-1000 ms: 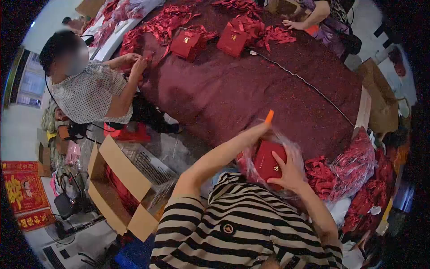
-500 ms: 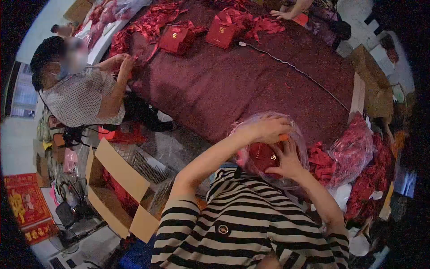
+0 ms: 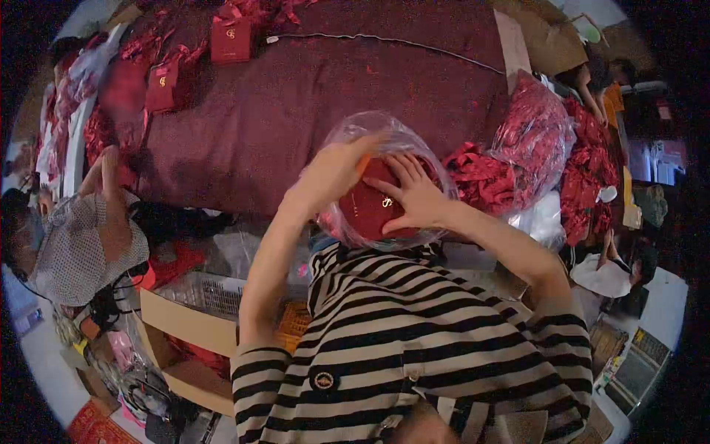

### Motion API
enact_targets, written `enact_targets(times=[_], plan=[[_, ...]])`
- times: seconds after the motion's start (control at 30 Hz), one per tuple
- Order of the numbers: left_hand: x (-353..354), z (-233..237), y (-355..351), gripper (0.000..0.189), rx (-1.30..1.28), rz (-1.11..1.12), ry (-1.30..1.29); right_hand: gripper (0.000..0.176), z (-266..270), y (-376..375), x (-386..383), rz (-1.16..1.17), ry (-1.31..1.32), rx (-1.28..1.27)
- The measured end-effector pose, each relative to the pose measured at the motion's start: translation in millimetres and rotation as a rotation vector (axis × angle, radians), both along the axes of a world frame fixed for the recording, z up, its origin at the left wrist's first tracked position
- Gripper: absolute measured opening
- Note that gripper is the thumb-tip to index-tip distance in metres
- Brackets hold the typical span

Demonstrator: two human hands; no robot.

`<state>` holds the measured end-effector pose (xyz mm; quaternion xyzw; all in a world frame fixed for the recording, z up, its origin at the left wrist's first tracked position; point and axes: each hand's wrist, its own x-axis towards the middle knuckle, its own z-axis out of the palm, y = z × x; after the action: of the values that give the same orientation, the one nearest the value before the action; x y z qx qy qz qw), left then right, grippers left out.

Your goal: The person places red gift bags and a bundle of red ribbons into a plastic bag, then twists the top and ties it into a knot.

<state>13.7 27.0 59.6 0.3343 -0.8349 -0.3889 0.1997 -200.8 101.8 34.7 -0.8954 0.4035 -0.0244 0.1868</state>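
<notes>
Directly before me, a clear plastic bag point(image 3: 367, 126) surrounds a dark red gift bag point(image 3: 366, 211) with a gold logo. My right hand point(image 3: 416, 196) lies on the red surface, fingers spread around the logo. Across its left side reaches my left hand point(image 3: 342, 169), fingers bent and smeared by motion. A small orange object point(image 3: 362, 164) shows at those fingers; its kind I cannot tell. Both hands are inside the plastic bag's outline in this view.
A maroon cloth covers the table point(image 3: 296, 96). Finished-looking red gift bags point(image 3: 231, 41) and a white cord point(image 3: 384, 38) lie on it. Red ribbons point(image 3: 477, 177) and a plastic-wrapped bundle point(image 3: 532, 140) are at right. Left are a person point(image 3: 89, 237) and a cardboard box point(image 3: 185, 322).
The camera view has turned, shifting the scene leftward and up. My left hand has moved toward the left of the red gift bag; my right hand stays spread on it.
</notes>
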Motion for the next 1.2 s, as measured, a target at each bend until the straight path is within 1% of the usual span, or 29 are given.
enact_targets(times=[0.03, 0.07, 0.13, 0.17, 0.23, 0.27, 0.4, 0.47, 0.5, 0.53, 0.6, 0.63, 0.7, 0.73, 0.8, 0.83, 0.9, 0.93, 1.0, 1.03, 1.1, 1.13, 1.17, 1.2], plan=[[9.6, 12.4, 13.0, 0.046, 0.069, 0.097, -0.054, 0.093, -0.1, -0.4, -0.2, 0.015, -0.052, -0.025], [19.5, 17.9, 27.6, 0.046, 0.071, 0.098, -0.057, 0.093, 0.2, -1.3, -0.1, 0.031, -0.104, -0.051], [36.4, 24.8, 57.0, 0.036, -0.163, 0.101, -0.266, 0.093, 3.5, -4.3, 1.9, 0.036, -0.087, -0.024], [43.6, 19.4, 69.4, 0.036, -0.158, 0.109, -0.270, 0.093, 4.9, -5.9, 3.0, 0.039, -0.070, 0.002], [55.9, 2.5, 94.3, 0.039, -0.369, 0.170, -0.275, 0.094, 6.1, -6.2, 4.2, 0.039, -0.073, 0.010], [58.4, 4.2, 104.8, 0.044, -0.388, 0.187, -0.385, 0.095, 5.6, -6.7, 3.7, 0.035, -0.069, 0.008], [70.2, 13.0, 118.8, 0.048, -0.387, 0.175, -0.436, 0.095, 3.4, -7.2, 4.5, 0.043, -0.083, 0.037], [68.7, 24.1, 125.5, 0.050, -0.302, 0.093, -0.343, 0.096, 3.5, -6.4, 5.3, 0.028, -0.072, 0.024], [64.8, 25.3, 129.8, 0.057, -0.312, 0.139, -0.404, 0.096, 4.2, -7.0, 5.5, 0.042, -0.071, 0.028], [64.1, 26.0, 133.6, 0.057, -0.305, 0.148, -0.405, 0.096, 5.2, -7.1, 5.6, 0.036, -0.074, 0.031], [63.3, 26.1, 139.6, 0.039, -0.233, 0.158, -0.353, 0.097, 3.8, -6.9, 5.7, 0.034, -0.075, 0.039], [65.0, 21.4, 144.2, 0.039, -0.226, 0.163, -0.351, 0.097, 2.6, -7.2, 5.5, 0.035, -0.068, 0.042], [68.1, 14.0, 151.8, 0.030, -0.349, 0.043, -0.507, 0.098, 1.7, -7.3, 4.7, 0.039, -0.059, 0.046], [70.1, 13.1, 156.2, 0.030, -0.349, 0.046, -0.506, 0.098, 1.3, -7.7, 4.9, 0.036, -0.068, 0.050], [70.8, 26.0, 160.0, 0.027, -0.232, 0.055, -0.473, 0.097, 0.7, -6.8, 5.3, 0.033, -0.077, 0.055], [69.8, 26.0, 161.8, 0.027, -0.232, 0.057, -0.474, 0.097, -0.5, -6.7, 5.2, 0.033, -0.072, 0.043], [63.2, 25.6, 164.2, 0.026, -0.363, 0.163, -0.420, 0.097, -0.4, -7.0, 4.9, 0.038, -0.067, 0.027], [58.9, 26.2, 162.6, 0.026, -0.365, 0.166, -0.421, 0.097, -0.2, -7.3, 4.9, 0.039, -0.080, 0.024], [47.3, 28.1, 156.1, 0.027, -0.345, 0.320, -0.292, 0.096, 1.4, -6.5, 4.6, 0.046, -0.096, 0.014], [41.3, 23.4, 153.5, 0.028, -0.382, 0.396, -0.291, 0.095, 2.9, -5.9, 4.3, 0.038, -0.078, 0.035], [27.6, 25.9, 148.6, 0.032, -0.407, 0.486, -0.364, 0.094, 7.9, -6.6, 5.5, 0.042, -0.096, 0.048], [20.7, 29.3, 145.7, 0.024, -0.405, 0.536, -0.343, 0.094, 8.6, -6.3, 5.6, 0.028, -0.074, 0.064], [16.9, 20.6, 146.0, 0.027, -0.309, 0.533, -0.455, 0.094, 7.6, -6.5, 6.5, 0.018, -0.056, 0.081], [16.0, 12.9, 149.3, 0.033, -0.267, 0.499, -0.497, 0.094, 7.3, -5.5, 6.4, 0.022, -0.063, 0.061]])
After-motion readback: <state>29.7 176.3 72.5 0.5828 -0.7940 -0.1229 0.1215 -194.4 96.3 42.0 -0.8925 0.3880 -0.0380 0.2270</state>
